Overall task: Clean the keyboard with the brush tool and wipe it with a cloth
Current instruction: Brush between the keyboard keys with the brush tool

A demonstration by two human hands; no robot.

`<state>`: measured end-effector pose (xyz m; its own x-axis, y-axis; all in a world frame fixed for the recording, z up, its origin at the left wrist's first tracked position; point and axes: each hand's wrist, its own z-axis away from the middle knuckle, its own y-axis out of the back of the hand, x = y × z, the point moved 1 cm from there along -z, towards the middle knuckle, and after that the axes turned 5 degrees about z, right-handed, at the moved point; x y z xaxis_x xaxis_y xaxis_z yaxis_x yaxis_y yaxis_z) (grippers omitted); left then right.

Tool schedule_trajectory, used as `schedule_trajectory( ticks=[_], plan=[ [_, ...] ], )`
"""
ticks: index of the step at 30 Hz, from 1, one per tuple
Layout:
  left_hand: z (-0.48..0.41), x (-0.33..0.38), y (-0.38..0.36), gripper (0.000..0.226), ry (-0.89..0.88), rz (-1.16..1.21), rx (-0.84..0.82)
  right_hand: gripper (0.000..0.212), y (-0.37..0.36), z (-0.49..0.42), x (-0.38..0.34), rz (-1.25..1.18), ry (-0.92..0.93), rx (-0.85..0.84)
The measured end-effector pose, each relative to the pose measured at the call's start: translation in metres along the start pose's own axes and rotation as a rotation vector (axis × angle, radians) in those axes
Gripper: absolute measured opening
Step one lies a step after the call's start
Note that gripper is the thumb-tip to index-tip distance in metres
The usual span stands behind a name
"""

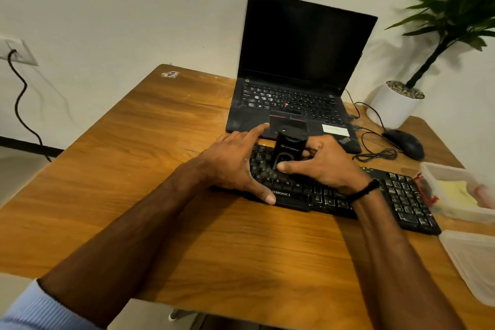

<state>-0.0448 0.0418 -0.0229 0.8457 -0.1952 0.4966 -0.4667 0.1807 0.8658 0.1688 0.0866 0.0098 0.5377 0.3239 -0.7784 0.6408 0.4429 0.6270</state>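
Your right hand point(329, 166) is curled round the black brush tool point(288, 151), thumb across its front, holding it upright over the middle of the keyboard point(401, 195). Your left hand point(233, 166) lies spread wide on the keyboard's left part, thumb at the front edge. The keyboard sits on the wooden table point(160, 142), just in front of the laptop point(294, 99).

Open bench point(128, 169) left of and in front of keyboard point(401, 195): free approach. Laptop point(294, 43) blocked the rear. Right side crowded: plastic container point(455, 177) against keyboard end, mouse point(404, 143) and coiled cable point(375, 154) behind
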Motion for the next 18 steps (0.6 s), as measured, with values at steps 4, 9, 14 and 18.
schedule_trajectory(
  ticks=[4, 9, 14, 18],
  plan=[
    [0.0, -0.002, -0.001, 0.153, -0.016, 0.013, 0.022, 0.042, 0.004, 0.007, 0.006, -0.058, -0.029, 0.07],
    [-0.005, -0.009, -0.004, 0.161, -0.033, 0.071, 0.031, 0.042, -0.036, -0.002, -0.015, -0.048, 0.089, 0.004],
    [0.001, -0.005, 0.0, 0.156, -0.032, 0.068, 0.032, 0.039, 0.009, 0.016, -0.004, -0.083, -0.025, -0.011],
    [0.0, -0.005, 0.001, 0.158, -0.031, 0.082, 0.033, 0.037, -0.017, 0.008, -0.012, -0.083, 0.047, -0.036]
  ],
)
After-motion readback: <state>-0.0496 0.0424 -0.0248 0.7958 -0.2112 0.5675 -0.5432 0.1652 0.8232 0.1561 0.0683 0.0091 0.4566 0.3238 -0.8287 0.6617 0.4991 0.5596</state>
